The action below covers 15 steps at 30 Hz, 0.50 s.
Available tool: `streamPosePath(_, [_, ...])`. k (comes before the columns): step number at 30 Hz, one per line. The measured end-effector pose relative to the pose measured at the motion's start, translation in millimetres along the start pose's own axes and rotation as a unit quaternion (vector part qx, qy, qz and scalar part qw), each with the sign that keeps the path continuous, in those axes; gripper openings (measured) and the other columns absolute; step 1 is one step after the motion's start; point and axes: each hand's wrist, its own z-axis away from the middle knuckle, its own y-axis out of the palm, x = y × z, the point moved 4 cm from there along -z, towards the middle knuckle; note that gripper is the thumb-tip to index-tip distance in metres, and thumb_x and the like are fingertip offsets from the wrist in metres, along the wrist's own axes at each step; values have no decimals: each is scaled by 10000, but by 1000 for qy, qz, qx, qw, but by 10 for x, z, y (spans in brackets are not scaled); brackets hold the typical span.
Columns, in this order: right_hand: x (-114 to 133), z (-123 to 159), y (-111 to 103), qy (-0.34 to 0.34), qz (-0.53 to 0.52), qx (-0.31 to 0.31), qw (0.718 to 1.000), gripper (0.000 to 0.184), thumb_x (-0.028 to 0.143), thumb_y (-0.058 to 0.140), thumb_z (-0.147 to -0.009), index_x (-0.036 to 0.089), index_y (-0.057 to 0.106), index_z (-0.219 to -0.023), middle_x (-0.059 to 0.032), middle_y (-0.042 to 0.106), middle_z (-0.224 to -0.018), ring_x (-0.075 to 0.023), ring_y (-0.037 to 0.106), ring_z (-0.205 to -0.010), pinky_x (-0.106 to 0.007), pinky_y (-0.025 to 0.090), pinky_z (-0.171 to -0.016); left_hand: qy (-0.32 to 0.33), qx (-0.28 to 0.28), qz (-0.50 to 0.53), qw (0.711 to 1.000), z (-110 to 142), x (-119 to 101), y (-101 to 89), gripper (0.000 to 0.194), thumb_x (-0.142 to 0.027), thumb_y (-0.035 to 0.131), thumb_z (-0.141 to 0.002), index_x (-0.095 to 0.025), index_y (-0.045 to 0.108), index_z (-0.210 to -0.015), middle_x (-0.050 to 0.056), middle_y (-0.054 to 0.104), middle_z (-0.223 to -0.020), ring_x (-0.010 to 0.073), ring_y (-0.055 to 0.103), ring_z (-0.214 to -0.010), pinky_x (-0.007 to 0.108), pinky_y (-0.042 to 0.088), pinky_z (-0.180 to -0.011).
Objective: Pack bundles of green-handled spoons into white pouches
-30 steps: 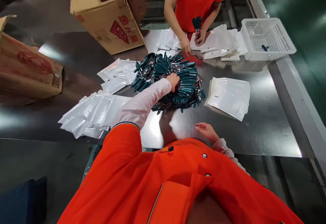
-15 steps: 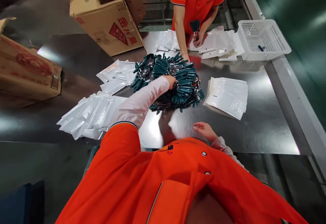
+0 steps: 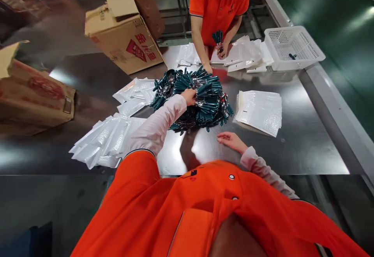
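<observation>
One broad metal table (image 3: 295,147) bears, around its middle, a heap of green-handled utensils (image 3: 209,107), sprawling and tangled. As a mass it looks heavy and loose, likely to slide apart if pushed; each piece seems light, stiff and hard to break. White packets (image 3: 105,140) lie to the left of the heap, and a stack of white sleeves (image 3: 260,110) lies to the right. The left hand (image 3: 188,96) touches the heap's middle, fingers curled; whether they close around any piece cannot be told. The right hand (image 3: 232,140) is nearer, fingers loosely extended, nothing visible in them. Smooth metal necks (image 3: 200,102) may slip, so the thicker green handles (image 3: 204,89), gathered together, look the surer hold.
</observation>
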Motion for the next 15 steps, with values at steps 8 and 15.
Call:
streamPosePath(8, [1004, -1217, 147, -81, -168, -57, 981, 669, 270, 919, -563, 173, 635, -1161, -128, 701, -1224, -213, 697, -994, -432, 575, -957, -5, 43, 240, 970, 75, 76, -171, 187, -173, 611, -605, -140, 643, -786, 34, 698, -799, 207, 660, -868, 341, 542, -896])
streamPosePath(15, [1586, -1669, 205, -158, -174, 3, 972, 643, 304, 935, -509, 180, 646, -1070, -67, 732, -1120, -215, 671, -1065, -417, 515, -1042, 28, 53, 349, 935, 300, -18, -542, 254, -299, 633, -596, -151, 626, -803, 78, 720, -819, 255, 701, -872, 406, 564, -855])
